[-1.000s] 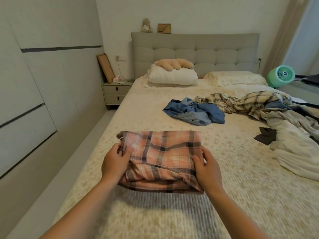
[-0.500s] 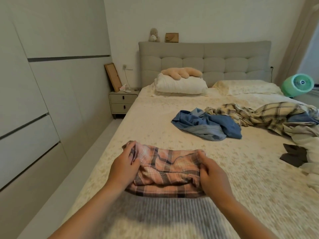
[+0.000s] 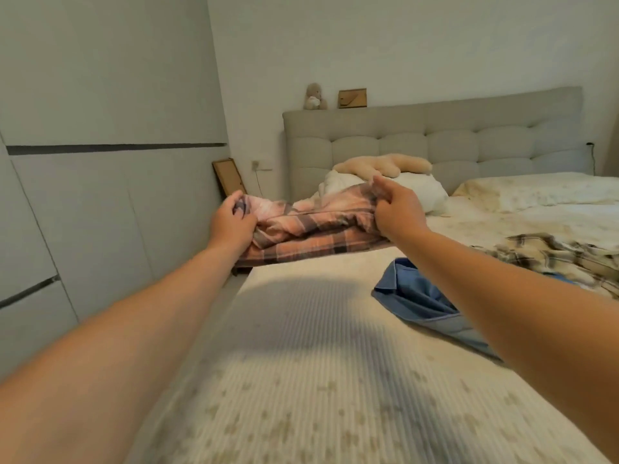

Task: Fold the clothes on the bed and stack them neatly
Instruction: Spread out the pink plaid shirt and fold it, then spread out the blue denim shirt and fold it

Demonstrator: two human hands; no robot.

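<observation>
A grey tufted headboard (image 3: 435, 142) stood against the wall, with a small stuffed toy (image 3: 314, 97) and a wooden frame (image 3: 352, 98) on top. A beige plush (image 3: 385, 164) lay on a white pillow (image 3: 425, 190). Another wooden frame (image 3: 229, 177) leaned beside the pale wardrobe (image 3: 100, 162).

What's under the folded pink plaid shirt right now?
The pink plaid shirt, gripped by left hand and right hand, hangs above the bedspread; its shadow lies beneath. The nightstand behind is mostly covered.
</observation>
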